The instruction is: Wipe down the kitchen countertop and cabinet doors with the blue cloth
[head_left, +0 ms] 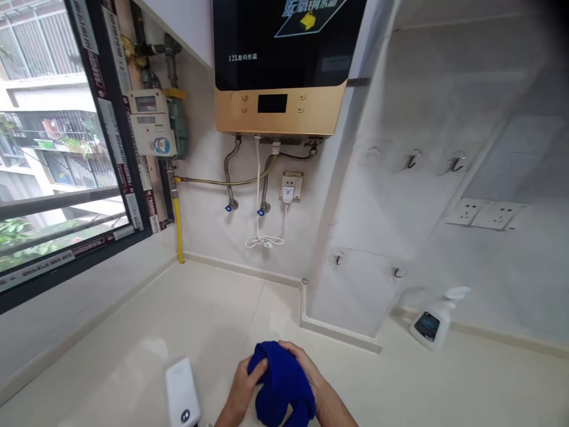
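A bunched-up blue cloth (pixel 282 385) sits between both hands at the bottom middle of the head view, just above a pale countertop (pixel 186 320). My left hand (pixel 243 385) grips its left side with fingers curled into the fabric. My right hand (pixel 306 365) wraps over its top and right side, fingers closed on it. Part of both hands is hidden behind the cloth.
A white box-shaped device (pixel 182 394) lies on the counter left of the hands. A white spray bottle (pixel 433 320) stands at the right by the wall. A gold and black water heater (pixel 280 65) with hoses hangs above, and a window (pixel 53 148) is on the left.
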### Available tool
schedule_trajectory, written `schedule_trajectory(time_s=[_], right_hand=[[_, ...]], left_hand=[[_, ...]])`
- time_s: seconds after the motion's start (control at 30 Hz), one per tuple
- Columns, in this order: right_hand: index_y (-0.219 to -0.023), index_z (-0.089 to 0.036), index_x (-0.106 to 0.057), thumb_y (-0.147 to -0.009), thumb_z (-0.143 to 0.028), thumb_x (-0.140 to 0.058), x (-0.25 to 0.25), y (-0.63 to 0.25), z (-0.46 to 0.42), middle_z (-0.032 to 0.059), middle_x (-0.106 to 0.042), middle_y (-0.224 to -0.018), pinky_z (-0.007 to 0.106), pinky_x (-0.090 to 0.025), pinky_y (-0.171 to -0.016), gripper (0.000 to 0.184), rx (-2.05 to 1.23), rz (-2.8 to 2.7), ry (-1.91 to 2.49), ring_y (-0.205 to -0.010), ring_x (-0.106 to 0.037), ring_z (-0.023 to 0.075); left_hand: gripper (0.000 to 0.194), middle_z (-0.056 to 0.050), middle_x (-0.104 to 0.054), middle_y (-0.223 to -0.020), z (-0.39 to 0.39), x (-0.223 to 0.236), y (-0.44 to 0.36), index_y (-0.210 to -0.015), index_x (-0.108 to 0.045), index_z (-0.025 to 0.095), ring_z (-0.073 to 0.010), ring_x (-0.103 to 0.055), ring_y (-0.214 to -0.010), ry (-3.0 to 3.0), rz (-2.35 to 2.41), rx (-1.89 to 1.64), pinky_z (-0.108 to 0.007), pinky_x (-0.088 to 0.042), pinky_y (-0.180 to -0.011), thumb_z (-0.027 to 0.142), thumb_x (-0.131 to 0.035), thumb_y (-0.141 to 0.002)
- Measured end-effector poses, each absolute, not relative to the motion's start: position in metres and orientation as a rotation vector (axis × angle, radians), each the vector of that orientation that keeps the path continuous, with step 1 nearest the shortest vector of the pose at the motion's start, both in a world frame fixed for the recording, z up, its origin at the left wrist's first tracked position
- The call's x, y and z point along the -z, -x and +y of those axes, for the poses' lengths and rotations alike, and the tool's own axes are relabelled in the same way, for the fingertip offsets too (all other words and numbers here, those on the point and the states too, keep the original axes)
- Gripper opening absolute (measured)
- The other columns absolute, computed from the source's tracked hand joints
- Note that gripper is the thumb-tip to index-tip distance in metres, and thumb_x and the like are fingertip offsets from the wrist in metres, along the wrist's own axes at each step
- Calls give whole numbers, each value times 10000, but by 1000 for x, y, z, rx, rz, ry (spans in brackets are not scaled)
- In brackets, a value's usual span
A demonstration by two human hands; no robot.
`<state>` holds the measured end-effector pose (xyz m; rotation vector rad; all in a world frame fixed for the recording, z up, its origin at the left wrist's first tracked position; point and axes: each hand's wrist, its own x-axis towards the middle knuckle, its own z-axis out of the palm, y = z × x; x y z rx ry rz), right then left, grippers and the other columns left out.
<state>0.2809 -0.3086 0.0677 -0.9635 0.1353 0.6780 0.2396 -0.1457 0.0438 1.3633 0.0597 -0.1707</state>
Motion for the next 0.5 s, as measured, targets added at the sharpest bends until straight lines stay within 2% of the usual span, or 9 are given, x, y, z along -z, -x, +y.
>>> schedule_trajectory(time_s=[0.07,0.13,0.23,0.3,0.33,0.4,0.5], right_hand=[[-726,-163,-658,-844,-350,-589,-66,-283,-312,33,-711,-657,292,-542,-739,232,-692,215,883,-603,-653,158],[-819,-158,-684,-853,-436,-591,-65,-281,-315,41,-718,-693,295,-533,-723,295,-623,214,909,-623,-658,167],[-1184,-223,-642,-790,-575,-683,-66,-273,-315,63,-742,-1049,347,-531,-864,530,-417,44,1111,-911,-694,214],[-1304,-261,-576,-709,-554,-778,-67,-270,-314,72,-666,-1272,378,-496,-977,693,-278,-135,1291,-1099,-646,240],[-1307,-251,-577,-689,-548,-795,-66,-271,-314,80,-645,-1307,391,-479,-1012,719,-231,-212,1358,-1140,-627,253],[-1216,-208,-640,-691,-587,-764,-62,-277,-316,102,-687,-1216,416,-482,-1012,660,-178,-282,1469,-1102,-640,279],[-1025,-182,-716,-702,-638,-703,-50,-294,-323,95,-747,-952,415,-534,-906,559,-118,-228,1641,-931,-681,288]], left_hand=[[593,-70,-660,-802,-144,-60,-251,-830,-641,138,-221,-577,-797,-1537,70,35,-331,-447,-753,720,-640,-718],[562,-66,-661,-794,-146,-77,-265,-805,-638,149,-221,-571,-785,-1708,72,-40,-332,-438,-745,706,-580,-750],[484,-72,-691,-858,-156,-98,-283,-843,-673,154,-234,-596,-847,-1837,16,9,-333,-444,-804,622,-600,-745],[481,-65,-672,-810,-163,-108,-292,-805,-665,141,-217,-589,-815,-1718,-3,163,-312,-440,-767,601,-696,-667],[497,-53,-650,-771,-165,-113,-296,-782,-651,135,-200,-578,-780,-1633,5,234,-298,-436,-735,599,-736,-624],[520,-22,-597,-702,-162,-120,-304,-760,-623,131,-163,-549,-693,-1489,45,332,-275,-426,-669,597,-768,-580],[516,-4,-547,-631,-137,-134,-320,-709,-595,123,-123,-503,-577,-1381,72,395,-245,-400,-577,575,-792,-558]])
